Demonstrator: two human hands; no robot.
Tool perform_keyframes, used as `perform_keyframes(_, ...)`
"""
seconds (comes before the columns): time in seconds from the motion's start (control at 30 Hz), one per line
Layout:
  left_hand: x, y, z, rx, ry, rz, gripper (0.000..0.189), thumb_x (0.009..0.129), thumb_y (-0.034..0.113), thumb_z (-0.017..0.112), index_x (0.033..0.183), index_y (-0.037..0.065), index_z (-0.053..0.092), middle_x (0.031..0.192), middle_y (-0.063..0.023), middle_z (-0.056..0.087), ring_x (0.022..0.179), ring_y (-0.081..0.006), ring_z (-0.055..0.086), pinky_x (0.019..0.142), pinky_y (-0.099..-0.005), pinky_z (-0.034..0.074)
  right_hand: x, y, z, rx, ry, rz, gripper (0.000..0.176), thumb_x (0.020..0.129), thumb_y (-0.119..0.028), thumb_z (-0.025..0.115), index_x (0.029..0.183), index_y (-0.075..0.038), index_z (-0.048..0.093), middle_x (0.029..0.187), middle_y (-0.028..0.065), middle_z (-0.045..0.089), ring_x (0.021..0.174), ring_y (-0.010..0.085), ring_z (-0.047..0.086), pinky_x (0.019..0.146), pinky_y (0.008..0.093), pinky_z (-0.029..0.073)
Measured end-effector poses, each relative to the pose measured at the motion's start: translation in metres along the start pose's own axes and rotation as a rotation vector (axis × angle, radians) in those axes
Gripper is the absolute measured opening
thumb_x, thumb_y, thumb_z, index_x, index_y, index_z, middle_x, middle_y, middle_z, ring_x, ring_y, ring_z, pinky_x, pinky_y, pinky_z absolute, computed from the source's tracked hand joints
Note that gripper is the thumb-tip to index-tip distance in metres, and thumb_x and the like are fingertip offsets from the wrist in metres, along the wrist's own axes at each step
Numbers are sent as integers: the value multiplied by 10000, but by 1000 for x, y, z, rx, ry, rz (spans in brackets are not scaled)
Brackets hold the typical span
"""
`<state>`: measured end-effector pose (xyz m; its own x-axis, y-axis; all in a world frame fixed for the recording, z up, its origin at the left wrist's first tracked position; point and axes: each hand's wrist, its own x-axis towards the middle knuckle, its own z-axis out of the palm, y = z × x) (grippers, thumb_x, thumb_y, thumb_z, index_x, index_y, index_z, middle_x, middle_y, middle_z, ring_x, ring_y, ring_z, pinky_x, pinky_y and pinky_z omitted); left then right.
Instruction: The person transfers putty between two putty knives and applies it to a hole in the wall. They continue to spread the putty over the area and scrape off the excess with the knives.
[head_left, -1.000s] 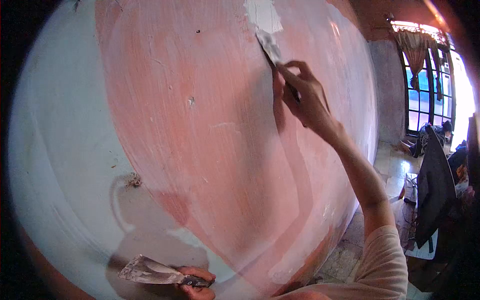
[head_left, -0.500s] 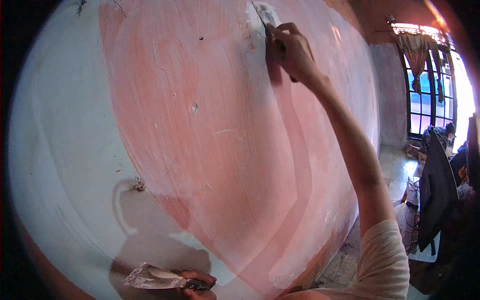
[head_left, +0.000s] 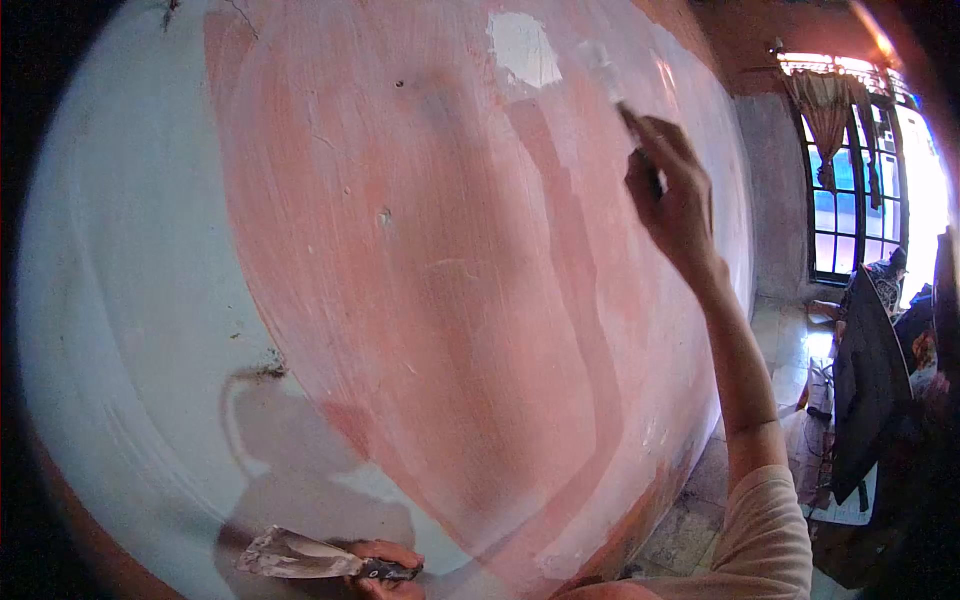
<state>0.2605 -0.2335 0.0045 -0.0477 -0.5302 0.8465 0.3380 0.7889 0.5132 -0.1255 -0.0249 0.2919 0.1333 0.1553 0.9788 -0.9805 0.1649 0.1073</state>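
Observation:
My right hand [head_left: 675, 195] is closed round the dark handle of a putty knife [head_left: 606, 78], its pale blade blurred in front of the pink wall [head_left: 420, 300]. Left of that blade, high on the wall, is a fresh white patch of filler [head_left: 525, 50]. Low in the view, my left hand [head_left: 388, 572] grips the black handle of a wider putty knife [head_left: 300, 556]. This second blade is smeared with filler and points left. Small holes and cracks dot the pink surface.
The wall's left part is pale blue-white [head_left: 130, 260], with a dark mark [head_left: 262, 371] near the colour border. To the right are a tiled floor [head_left: 690, 510], a barred window [head_left: 850, 190] with a curtain [head_left: 825, 120], and a large dark panel [head_left: 872, 370] among piled belongings.
My right hand has moved right and down with its putty knife, away from the white patch, which now shows uncovered. My left hand has barely moved.

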Motion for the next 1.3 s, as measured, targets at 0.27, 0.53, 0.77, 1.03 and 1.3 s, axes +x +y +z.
perform_keyframes(0.27, 3, 2, 4, -5, 0, -33, 470, 920, 477, 485, 931, 13, 560, 793, -143, 600, 547, -192, 544, 473, -277, 458, 55, 74, 34, -87, 59, -18, 382, 896, -41, 534, 1270, -107, 575, 1144, 155, 601, 847, 249, 635, 732, 340, 508)
perform_keyframes(0.53, 2, 5, 0, -10, -9, -66, 470, 923, 476, 469, 918, 14, 555, 782, -140, 596, 547, -194, 543, 476, -280, 457, 97, 65, 61, -109, -70, -143, 383, 834, -4, 519, 1198, -70, 618, 1027, 165, 626, 877, 309, 621, 781, 385, 486)
perform_keyframes(0.77, 0, 3, -6, -22, -27, -97, 470, 925, 476, 456, 906, 16, 552, 772, -137, 592, 547, -196, 542, 479, -282, 457, 53, 30, 58, -14, -116, -63, 400, 811, 12, 530, 1201, -31, 609, 1018, 197, 613, 848, 318, 631, 776, 380, 498)
perform_keyframes(1.03, -3, 0, -4, -63, -50, -118, 471, 928, 475, 441, 892, 18, 548, 761, -134, 588, 547, -199, 541, 482, -285, 456, 19, -20, -15, -14, -249, -42, 457, 753, 59, 569, 1195, -43, 616, 958, 183, 594, 807, 308, 616, 764, 399, 500)
perform_keyframes(1.3, -9, 6, -10, -69, -64, -137, 474, 931, 475, 425, 879, 19, 544, 750, -130, 583, 547, -202, 540, 485, -288, 456, 124, 72, 2, -334, -308, -161, 373, 854, -75, 559, 1222, -103, 614, 971, 157, 668, 718, 260, 650, 737, 372, 510)
